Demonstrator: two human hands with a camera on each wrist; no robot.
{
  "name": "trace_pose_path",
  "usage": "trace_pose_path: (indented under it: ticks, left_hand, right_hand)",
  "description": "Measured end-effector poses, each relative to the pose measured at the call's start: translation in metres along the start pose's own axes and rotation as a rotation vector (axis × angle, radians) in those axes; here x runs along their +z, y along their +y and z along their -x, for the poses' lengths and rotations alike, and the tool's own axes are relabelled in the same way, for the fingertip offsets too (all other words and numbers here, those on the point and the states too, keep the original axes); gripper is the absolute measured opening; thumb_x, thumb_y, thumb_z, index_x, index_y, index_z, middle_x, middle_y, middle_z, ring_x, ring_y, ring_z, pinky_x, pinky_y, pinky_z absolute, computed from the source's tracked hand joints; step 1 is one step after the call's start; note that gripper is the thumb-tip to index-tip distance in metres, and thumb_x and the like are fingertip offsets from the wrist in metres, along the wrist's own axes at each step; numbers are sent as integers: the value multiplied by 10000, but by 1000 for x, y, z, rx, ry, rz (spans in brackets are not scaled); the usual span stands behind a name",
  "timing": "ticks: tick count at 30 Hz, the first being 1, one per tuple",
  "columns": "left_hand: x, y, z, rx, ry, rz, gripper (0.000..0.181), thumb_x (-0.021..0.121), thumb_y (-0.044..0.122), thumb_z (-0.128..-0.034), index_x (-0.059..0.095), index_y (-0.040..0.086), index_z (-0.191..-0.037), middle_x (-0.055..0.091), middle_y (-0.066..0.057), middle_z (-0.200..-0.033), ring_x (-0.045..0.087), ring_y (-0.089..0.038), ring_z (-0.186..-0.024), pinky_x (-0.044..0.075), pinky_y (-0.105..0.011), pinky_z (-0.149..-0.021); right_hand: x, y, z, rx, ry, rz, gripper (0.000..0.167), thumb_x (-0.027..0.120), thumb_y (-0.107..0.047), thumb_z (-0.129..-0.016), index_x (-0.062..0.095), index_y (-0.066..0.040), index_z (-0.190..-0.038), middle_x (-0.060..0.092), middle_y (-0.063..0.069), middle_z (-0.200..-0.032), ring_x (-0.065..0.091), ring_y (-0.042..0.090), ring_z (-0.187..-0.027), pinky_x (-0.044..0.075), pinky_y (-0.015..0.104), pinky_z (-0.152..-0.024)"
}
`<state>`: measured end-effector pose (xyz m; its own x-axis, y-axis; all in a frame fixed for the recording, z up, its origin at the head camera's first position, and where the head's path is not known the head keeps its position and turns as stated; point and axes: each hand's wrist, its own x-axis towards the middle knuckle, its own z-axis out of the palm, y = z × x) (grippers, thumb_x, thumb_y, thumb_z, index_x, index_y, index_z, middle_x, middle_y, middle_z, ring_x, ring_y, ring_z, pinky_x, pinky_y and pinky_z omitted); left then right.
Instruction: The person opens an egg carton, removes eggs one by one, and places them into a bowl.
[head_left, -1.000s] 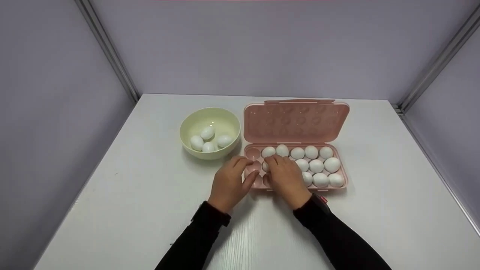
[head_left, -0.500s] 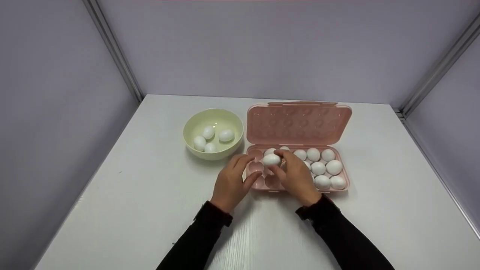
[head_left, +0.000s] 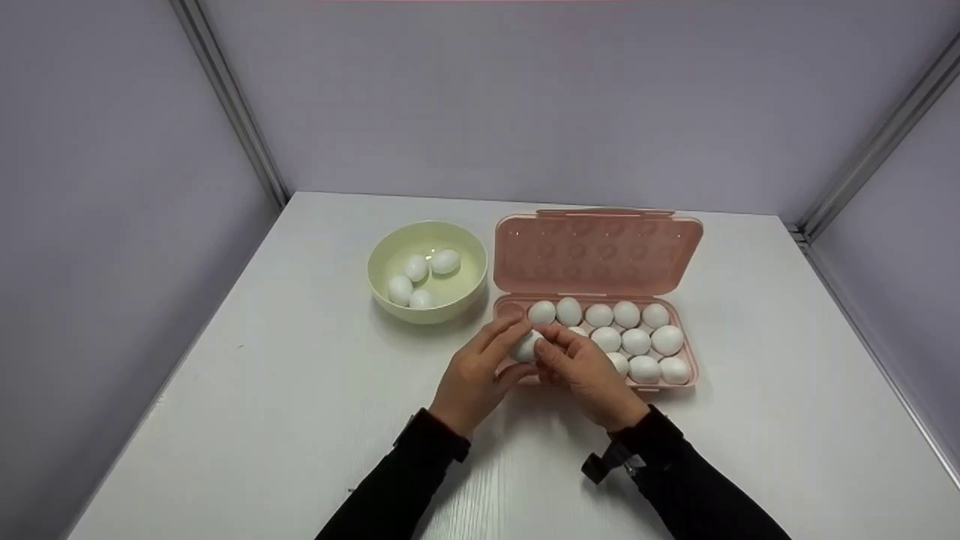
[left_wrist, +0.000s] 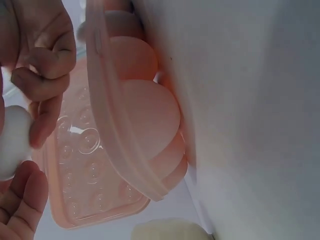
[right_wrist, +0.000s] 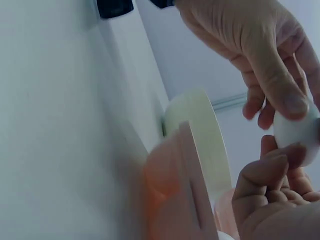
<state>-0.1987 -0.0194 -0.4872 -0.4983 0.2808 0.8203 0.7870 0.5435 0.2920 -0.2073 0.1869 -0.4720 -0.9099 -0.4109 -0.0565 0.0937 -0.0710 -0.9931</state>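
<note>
Both hands meet on one white egg (head_left: pixel 527 346) above the left part of a pink egg carton (head_left: pixel 688 367). My left hand (head_left: pixel 474 375) pinches the egg from the left, its thumb low and its fingers over the top. From the other side my right hand (head_left: pixel 592 371) pinches the same egg with thumb and fingers. In the left wrist view the egg (left_wrist: pixel 14 142) sits between fingertips of both hands, cut by the frame edge. The right wrist view shows the left thumb pressed on the egg (right_wrist: pixel 295 135). Several white eggs (head_left: pixel 636 342) fill the carton's cups; the hands hide some left ones.
The carton's translucent pink lid (head_left: pixel 596 255) stands raised at the back. To its left is a pale green bowl (head_left: pixel 381 259) with several white eggs (head_left: pixel 400 289) inside. Everything stands on a white table (head_left: pixel 300 360) enclosed by grey walls (head_left: pixel 525 97).
My right hand has lifted an egg from the carton and brought it left. The left hand has moved in and now grips it too. One egg in the bowl has rolled slightly.
</note>
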Motion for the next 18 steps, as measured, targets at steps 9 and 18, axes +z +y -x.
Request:
trace_pose_path:
  ticks: [9,18]
  left_hand:
    - [1,1,2,-8,-18,-5,593,932,198,-797,703,76,-1330,722,-79,-1289,725,-207,-1216,594,-282,-1014]
    - [2,1,2,-14,-24,-15,590,937,196,-792,705,78,-1321,728,-90,-1272,732,-211,-1196,599,-291,-1007]
  right_hand:
    - [3,9,0,19,-42,-77,393,572,-314,-1120,570,-77,-1433,661,-74,-962,548,58,-775,520,240,-773]
    - [2,12,0,22,-33,-48,274,564,-353,-1120,648,-136,-1265,618,-82,-858,567,72,-770,473,237,-713]
